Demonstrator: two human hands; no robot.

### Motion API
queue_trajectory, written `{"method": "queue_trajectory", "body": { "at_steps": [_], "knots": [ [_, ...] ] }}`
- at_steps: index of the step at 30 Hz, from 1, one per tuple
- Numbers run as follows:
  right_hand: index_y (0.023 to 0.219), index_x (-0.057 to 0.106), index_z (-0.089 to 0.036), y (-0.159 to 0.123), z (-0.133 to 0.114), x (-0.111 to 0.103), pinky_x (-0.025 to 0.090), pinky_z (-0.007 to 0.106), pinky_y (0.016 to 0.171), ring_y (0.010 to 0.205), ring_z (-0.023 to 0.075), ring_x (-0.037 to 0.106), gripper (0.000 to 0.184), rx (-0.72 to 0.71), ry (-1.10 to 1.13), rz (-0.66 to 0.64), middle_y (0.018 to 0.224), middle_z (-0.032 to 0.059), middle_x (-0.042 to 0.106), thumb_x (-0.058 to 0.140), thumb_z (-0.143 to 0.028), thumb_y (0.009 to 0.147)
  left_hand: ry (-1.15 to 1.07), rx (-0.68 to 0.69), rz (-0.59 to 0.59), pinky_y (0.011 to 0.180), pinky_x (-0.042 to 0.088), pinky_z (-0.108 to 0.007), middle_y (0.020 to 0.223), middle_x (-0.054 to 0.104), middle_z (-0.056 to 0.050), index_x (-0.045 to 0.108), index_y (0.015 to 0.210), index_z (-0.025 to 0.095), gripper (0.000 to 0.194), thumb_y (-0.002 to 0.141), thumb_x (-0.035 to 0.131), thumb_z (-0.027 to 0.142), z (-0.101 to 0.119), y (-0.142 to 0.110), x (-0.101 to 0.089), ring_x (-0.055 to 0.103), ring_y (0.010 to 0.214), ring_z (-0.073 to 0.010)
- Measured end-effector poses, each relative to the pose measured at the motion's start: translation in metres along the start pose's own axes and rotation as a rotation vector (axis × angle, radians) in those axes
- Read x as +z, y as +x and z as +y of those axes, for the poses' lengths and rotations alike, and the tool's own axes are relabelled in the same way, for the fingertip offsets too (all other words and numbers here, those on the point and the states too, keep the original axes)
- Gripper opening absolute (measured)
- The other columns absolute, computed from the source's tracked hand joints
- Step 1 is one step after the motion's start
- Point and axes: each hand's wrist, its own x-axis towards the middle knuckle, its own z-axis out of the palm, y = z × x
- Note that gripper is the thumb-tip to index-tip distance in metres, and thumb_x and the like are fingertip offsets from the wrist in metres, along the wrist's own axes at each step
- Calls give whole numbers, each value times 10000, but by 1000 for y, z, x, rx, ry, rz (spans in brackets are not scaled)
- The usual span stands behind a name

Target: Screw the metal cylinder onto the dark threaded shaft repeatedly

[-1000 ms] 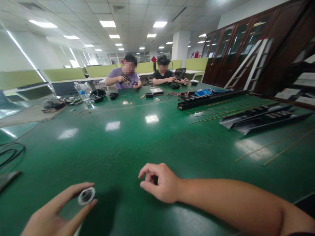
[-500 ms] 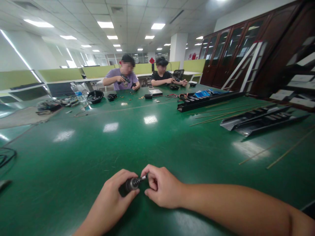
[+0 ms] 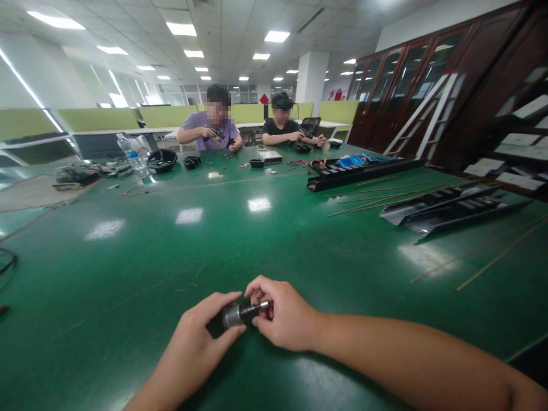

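Grey metal sits between our hands: a small cylinder (image 3: 232, 315) with a narrow stepped shaft (image 3: 257, 309), held low in the middle of the frame over the green tabletop (image 3: 128, 274). Our left hand (image 3: 192, 342) grasps the wider body from the lower left, while our right hand (image 3: 285, 317) closes around the shaft, its fingers (image 3: 261, 288) curled over the top. Neither hand is released, and we cannot tell whether the part touches the tabletop.

We judge the part dense and stiff for its size, with no give in it. Its smooth turned surface looks slippery, so the wider body seems the surest place to take hold; the thin shaft offers only a small pinch.

The nearest other things lie well apart from our hands: thin wooden rods (image 3: 479, 257) at right, long black metal channels (image 3: 454, 208) beyond them, and a loop of black cable (image 3: 6, 260) at the far left edge. The tabletop's near edge (image 3: 526, 348) shows at lower right, so our forearms seem to have room to move sideways. Two co-workers (image 3: 209, 128) sit at the far end, upper centre, handling small objects near a black bowl (image 3: 161, 160).
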Motion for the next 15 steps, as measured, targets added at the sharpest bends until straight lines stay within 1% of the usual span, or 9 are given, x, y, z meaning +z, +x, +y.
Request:
{"method": "queue_trajectory", "body": {
  "at_steps": [2, 5, 8, 11, 15],
  "knots": [
    [992, 547, -219, 0, 0, 0, 392, 188, 540, 584, 79, 491, 379, -7, -36, 3, 784, -46, 573, 595, -28, 667, 15, -33, 13, 889, 487, -272, 1060, 688, 22, 634, 1124, 301, 301, 831, 703, 298, 0, -1, 0, 644, 984, -172],
    [945, 560, -212, 0, -1, -2, 384, 191, 529, 568, 80, 481, 323, -5, -79, 3, 732, -51, 542, 619, -51, 671, 11, -50, 8, 857, 489, -269, 1029, 689, 27, 634, 1074, 291, 237, 844, 688, 305, 0, -1, -3, 643, 958, -167],
    [951, 567, -204, 0, -2, -4, 403, 194, 537, 578, 80, 501, 316, -3, -87, 6, 786, -35, 569, 636, -67, 674, 6, -27, 21, 862, 482, -272, 1031, 681, 26, 628, 1079, 292, 227, 858, 676, 307, 0, -1, -5, 636, 957, -162],
    [976, 571, -206, 0, -2, -5, 429, 199, 561, 596, 80, 523, 338, -7, -85, -6, 862, -22, 597, 656, -83, 673, -2, 5, -5, 851, 484, -271, 1016, 679, 25, 631, 1075, 291, 214, 864, 671, 298, 0, -1, -6, 634, 941, -158],
    [979, 579, -217, 0, -1, -2, 419, 209, 563, 598, 89, 521, 328, -2, -111, -26, 825, -33, 596, 666, -111, 681, -13, 12, -23, 831, 490, -265, 1006, 688, 22, 643, 1063, 286, 200, 866, 672, 302, 1, 0, -6, 639, 931, -158]
  ]
}}
